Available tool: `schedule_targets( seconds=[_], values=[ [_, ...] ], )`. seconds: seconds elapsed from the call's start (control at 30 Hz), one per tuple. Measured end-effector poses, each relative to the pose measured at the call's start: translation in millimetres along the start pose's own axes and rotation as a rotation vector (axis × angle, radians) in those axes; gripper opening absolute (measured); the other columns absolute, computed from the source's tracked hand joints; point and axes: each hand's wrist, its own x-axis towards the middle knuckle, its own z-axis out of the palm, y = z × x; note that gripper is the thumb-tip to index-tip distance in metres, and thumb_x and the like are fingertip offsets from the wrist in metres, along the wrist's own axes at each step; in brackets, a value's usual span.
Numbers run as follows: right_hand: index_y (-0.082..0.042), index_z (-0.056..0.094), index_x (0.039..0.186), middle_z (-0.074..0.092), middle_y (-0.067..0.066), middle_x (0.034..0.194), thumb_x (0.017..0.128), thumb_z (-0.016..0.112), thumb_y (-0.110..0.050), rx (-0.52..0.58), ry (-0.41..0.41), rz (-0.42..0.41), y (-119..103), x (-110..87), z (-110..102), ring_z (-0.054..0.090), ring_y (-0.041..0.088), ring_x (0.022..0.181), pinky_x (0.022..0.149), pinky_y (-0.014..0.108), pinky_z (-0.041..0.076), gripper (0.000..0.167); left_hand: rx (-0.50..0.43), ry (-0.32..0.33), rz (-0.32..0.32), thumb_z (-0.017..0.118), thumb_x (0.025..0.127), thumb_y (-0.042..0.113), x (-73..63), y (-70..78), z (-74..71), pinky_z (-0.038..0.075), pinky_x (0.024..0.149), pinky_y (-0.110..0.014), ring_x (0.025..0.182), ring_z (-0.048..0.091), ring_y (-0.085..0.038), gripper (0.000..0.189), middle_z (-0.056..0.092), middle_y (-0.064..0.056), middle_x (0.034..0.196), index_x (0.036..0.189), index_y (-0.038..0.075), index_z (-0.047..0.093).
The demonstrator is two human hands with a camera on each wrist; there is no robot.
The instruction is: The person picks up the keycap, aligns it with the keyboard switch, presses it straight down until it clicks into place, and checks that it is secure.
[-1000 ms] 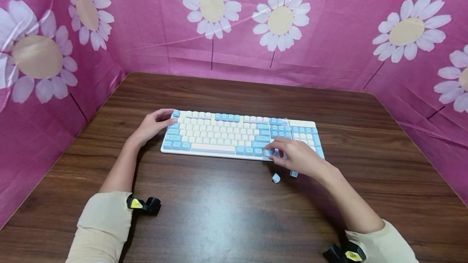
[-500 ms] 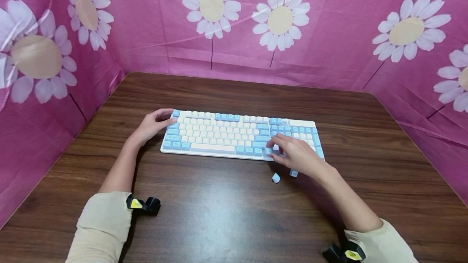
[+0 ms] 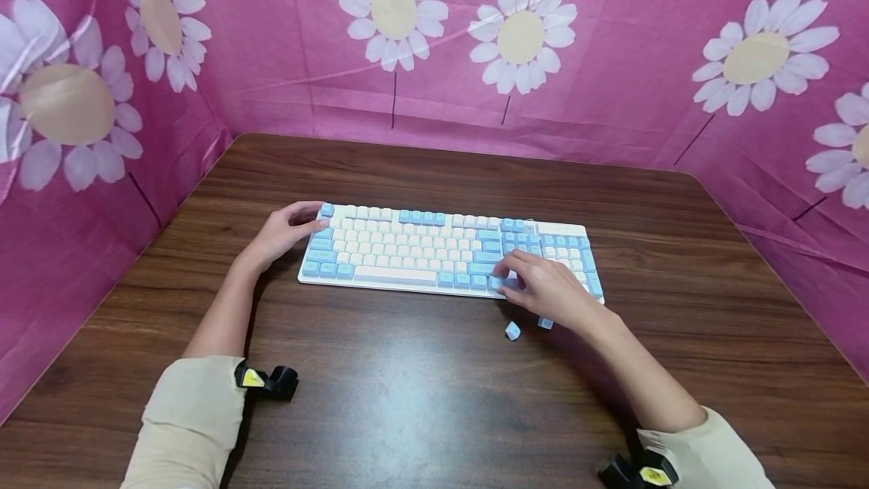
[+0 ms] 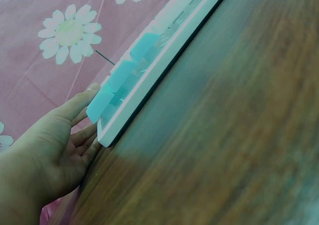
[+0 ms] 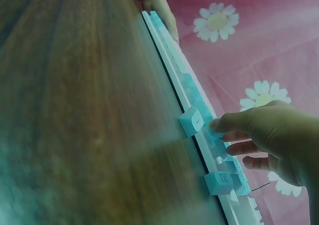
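Observation:
A white and light-blue keyboard [image 3: 396, 275] lies on the wooden table. My left hand [image 3: 277, 238] holds its left end, the thumb on top near the edge keys and the other fingers along the side. Over the lower right keys, my right hand [image 3: 551, 291] pinches a light-blue keycap [image 3: 496, 283] at the bottom row between thumb and forefinger. Whether that keycap sits fully on the board is hidden by the fingers. Two loose light-blue keycaps rest in front of the keyboard: one tilted keycap [image 3: 512, 331] and another keycap [image 3: 545, 322] beneath my right wrist.
The brown wooden table [image 3: 380, 391] extends around the keyboard on all sides. Behind it hangs a pink cloth [image 3: 271, 44] with white daisies. A black wrist camera [image 3: 268, 381] sits at the left sleeve, and another camera [image 3: 634, 472] at the right sleeve.
My right hand shifted slightly right with the pinched keycap, then came slightly back left over the bottom row. The left hand and the keyboard stay in place.

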Motion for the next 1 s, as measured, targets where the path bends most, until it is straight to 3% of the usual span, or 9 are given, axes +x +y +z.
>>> schedule_targets(
  seconds=[0.33, 1.0],
  values=[
    [-0.014, 0.067, 0.094, 0.055, -0.007, 0.081, 0.079, 0.073, -0.019, -0.003, 0.029, -0.003, -0.5, -0.1, 0.8, 0.05, 0.008, 0.064, 0.05, 0.024, 0.04, 0.016, -0.003, -0.004, -0.005, 0.062, 0.087, 0.039, -0.1, -1.5, -0.2, 0.029, 0.099, -0.046, 0.123, 0.034, -0.03, 0.065, 0.04, -0.017, 0.136, 0.136, 0.002, 0.04],
    [-0.017, 0.067, 0.095, 0.057, -0.009, 0.08, 0.08, 0.073, -0.017, 0.022, 0.01, 0.031, -1.0, -0.9, 1.3, 0.047, 0.008, 0.063, 0.051, 0.025, 0.039, 0.015, -0.003, -0.006, -0.011, 0.062, 0.087, 0.038, -2.1, -1.1, -0.2, 0.029, 0.099, -0.046, 0.124, 0.033, -0.031, 0.065, 0.04, -0.017, 0.136, 0.136, 0.002, 0.04]
  ],
)
